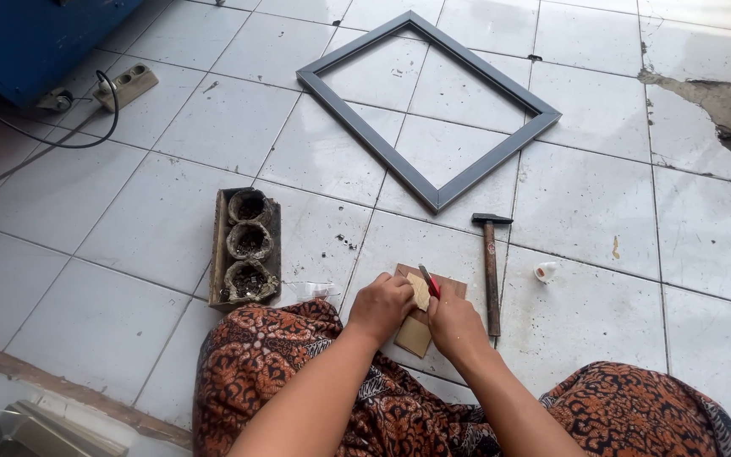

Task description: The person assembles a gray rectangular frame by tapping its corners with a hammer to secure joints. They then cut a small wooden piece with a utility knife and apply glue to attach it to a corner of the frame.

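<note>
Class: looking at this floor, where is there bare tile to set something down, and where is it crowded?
Bare tile lies right of the hammer, inside the grey frame, and left of the tray of cups. It is crowded around the board under both hands.

Both hands (416,309) low, close together, fingers curled, perhaps gripping

- A grey rectangular frame (430,111) lies flat on the white tiled floor (162,211), turned like a diamond.
- A hammer (491,269) lies just below the frame's near corner.
- A narrow wooden tray (219,245) holds three dirty round pots (250,244) in a row.
- A small white cap (545,272) sits right of the hammer.
- A beige power strip (127,85) with a black cable (78,140) lies beside a blue cabinet (27,38).
</note>
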